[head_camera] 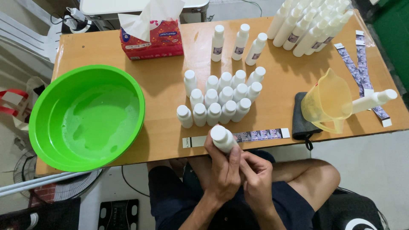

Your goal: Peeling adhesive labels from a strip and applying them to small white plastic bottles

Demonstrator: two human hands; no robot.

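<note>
- Your left hand [223, 170] is wrapping its fingers around a white bottle [223, 139], just below the table edge [170, 147];
- Your right hand [255, 174] is pinching at the bottle's side; a label strip [238, 137] is lying beside it.

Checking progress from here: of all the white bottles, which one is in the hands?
The white bottle at the table's near edge, gripped by the left hand with the right hand beside it. Every other bottle stands or lies on the table, untouched.
</note>
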